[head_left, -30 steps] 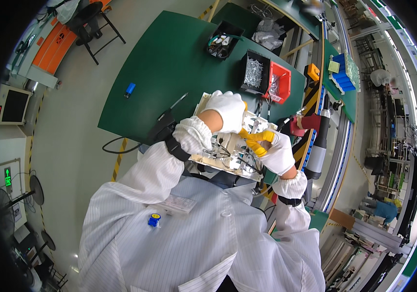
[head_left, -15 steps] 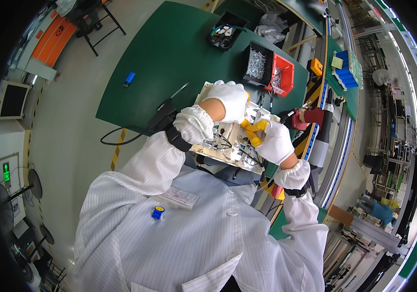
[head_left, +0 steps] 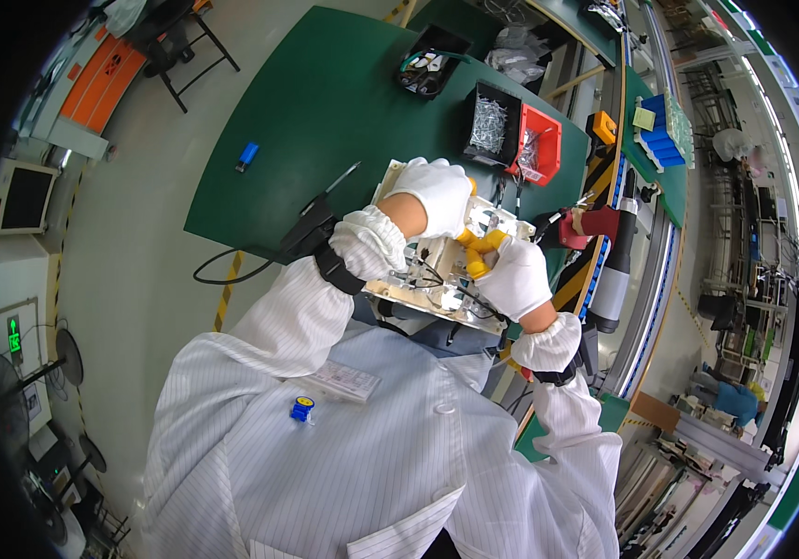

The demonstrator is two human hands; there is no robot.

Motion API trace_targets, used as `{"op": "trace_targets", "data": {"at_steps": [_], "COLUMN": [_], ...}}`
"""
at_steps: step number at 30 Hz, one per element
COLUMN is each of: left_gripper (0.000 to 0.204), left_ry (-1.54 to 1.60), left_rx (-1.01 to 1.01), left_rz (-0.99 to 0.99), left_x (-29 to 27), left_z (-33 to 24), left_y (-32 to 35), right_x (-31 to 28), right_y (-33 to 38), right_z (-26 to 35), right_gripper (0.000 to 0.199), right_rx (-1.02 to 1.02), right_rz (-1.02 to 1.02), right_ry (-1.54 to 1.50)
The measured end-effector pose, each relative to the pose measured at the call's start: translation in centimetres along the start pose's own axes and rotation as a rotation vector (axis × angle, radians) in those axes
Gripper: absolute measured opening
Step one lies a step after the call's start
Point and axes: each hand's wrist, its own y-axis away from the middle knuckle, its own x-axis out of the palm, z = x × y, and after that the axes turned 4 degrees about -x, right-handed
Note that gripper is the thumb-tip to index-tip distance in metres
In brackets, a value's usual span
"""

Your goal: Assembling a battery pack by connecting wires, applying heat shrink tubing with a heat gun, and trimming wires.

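Observation:
A cream-coloured plastic frame (head_left: 437,296) with thin black wires and metal pieces lies at the near edge of the green table, in front of my body. Over its far left part is my left hand (head_left: 434,194), in a white glove with yellow fingertips. Its fingers are curled, and the back of the hand hides most of them. My right hand (head_left: 514,277), gloved the same way, is over the frame's right side. The yellow fingertips of both hands nearly meet above the middle of the frame. The right fingers are bent into a pinch; whatever either hand grips is hidden.
Beyond the frame, a black bin (head_left: 491,124) of screws stands beside a red bin (head_left: 539,144). Another black bin (head_left: 431,63) holds tools. A blue object (head_left: 247,156) lies on the green table (head_left: 325,112). A dark red holder (head_left: 589,228) is at the right edge.
My right hand and forearm have shifted slightly left, the fingertips staying close to those of my left hand. My left hand has barely moved, and the frame stays in place.

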Motion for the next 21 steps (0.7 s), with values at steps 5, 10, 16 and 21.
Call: {"op": "trace_targets", "data": {"at_steps": [5,10,16,21], "left_gripper": [0.044,0.044,0.045,0.046], "left_ry": [-0.016,-0.014,0.011,0.004], "left_rx": [0.037,0.006,0.002,0.013], "left_rz": [-0.039,-0.015,-0.007,-0.014], "left_x": [0.7,0.5,0.1,0.3], "left_z": [0.4,0.3,0.0,0.2], "left_y": [-0.6,-0.4,0.0,-0.2], "right_x": [1.3,0.3,0.0,-0.8], "right_y": [-0.3,0.0,0.4,0.3], "right_z": [-2.9,-1.7,-1.0,-0.4], "right_gripper": [0.023,0.021,0.017,0.019], "right_rx": [0.082,0.097,-0.030,-0.114], "right_rz": [0.052,0.081,-0.025,0.104], "right_ry": [-0.160,-0.241,-0.130,0.191]}}
